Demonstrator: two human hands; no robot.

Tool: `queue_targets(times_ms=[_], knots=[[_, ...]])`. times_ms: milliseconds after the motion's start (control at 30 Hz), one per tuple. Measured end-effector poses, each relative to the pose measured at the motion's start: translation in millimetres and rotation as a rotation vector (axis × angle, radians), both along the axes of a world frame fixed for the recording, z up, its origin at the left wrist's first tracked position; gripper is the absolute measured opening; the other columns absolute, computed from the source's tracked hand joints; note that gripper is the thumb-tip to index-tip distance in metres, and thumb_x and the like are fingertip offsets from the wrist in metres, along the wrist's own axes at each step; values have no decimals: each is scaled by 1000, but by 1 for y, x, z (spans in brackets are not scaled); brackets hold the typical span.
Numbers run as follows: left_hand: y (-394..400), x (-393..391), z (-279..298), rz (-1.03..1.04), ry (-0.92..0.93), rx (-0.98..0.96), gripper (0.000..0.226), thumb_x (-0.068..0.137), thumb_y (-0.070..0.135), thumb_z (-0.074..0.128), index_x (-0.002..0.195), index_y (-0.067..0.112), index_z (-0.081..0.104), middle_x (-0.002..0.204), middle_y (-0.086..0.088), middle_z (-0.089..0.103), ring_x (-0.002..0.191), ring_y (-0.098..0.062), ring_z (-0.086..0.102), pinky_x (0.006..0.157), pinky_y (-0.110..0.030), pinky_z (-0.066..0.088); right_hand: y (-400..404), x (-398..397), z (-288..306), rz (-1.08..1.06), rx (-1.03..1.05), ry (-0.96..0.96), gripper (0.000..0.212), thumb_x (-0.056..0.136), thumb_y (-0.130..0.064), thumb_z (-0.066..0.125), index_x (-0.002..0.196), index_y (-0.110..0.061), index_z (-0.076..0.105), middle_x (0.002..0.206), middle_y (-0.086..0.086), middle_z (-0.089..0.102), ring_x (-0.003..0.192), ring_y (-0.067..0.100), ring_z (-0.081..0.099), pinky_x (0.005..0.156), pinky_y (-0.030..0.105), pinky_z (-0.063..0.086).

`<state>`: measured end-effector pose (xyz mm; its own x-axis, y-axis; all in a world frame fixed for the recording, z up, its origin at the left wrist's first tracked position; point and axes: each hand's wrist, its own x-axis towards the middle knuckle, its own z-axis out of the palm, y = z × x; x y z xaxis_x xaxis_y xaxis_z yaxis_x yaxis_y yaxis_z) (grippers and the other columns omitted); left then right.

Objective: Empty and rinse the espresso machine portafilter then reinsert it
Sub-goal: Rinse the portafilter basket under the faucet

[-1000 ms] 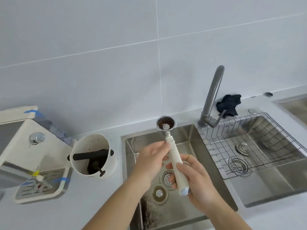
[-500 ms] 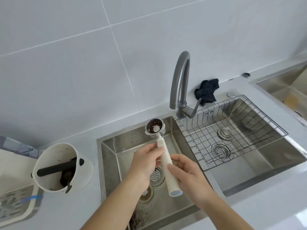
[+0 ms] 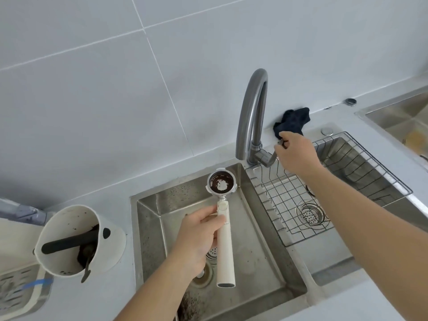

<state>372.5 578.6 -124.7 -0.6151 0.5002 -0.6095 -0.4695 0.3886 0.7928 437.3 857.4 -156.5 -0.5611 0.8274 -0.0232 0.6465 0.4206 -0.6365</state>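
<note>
The left hand [image 3: 199,235] grips the portafilter [image 3: 222,218] by its handle, basket near the left sink's [image 3: 266,258] back edge, under the faucet [image 3: 251,117] spout so residue rinses off. The right hand [image 3: 295,154] seems closed on the lever; basin open below

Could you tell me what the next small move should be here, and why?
Probably lift the faucet lever to start the water. The right hand is already on it, no water is running, and the left hand holds the portafilter over the sink, its basket showing coffee residue.
</note>
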Motion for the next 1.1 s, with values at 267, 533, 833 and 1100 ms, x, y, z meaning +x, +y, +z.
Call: queue_targets(times_ms=[267, 533, 833, 1100], knots=[[14, -2, -1, -34, -22, 32, 27, 87, 1, 64, 106, 20, 71, 89, -9, 72, 80, -27, 69, 86, -53, 54, 22, -15, -15, 26, 133, -98, 27, 92, -10, 45, 85, -7, 70, 76, 10, 69, 74, 31, 60, 61, 31, 43], [20, -1, 1, -47, -47, 49, 26, 90, 1, 61, 101, 22, 72, 90, -11, 71, 75, -27, 65, 69, -39, 59, 23, -7, -16, 34, 117, -67, 28, 96, -13, 48, 101, -12, 75, 88, 9, 75, 75, 23, 55, 65, 28, 41], [23, 0, 5, -48, -32, 86, 26, 90, 3, 62, 104, 22, 72, 89, -7, 71, 77, -27, 65, 79, -44, 57, 16, 7, -15, 23, 136, -55, 26, 94, -11, 51, 92, -9, 77, 80, 11, 74, 74, 26, 56, 67, 31, 46], [22, 5, 3, -31, -111, 86, 24, 91, 3, 61, 104, 19, 73, 86, -10, 72, 67, -23, 66, 76, -45, 59, 9, 13, -13, 19, 109, -51, 25, 94, -12, 52, 89, -9, 76, 80, 12, 73, 79, 33, 62, 71, 38, 54]])
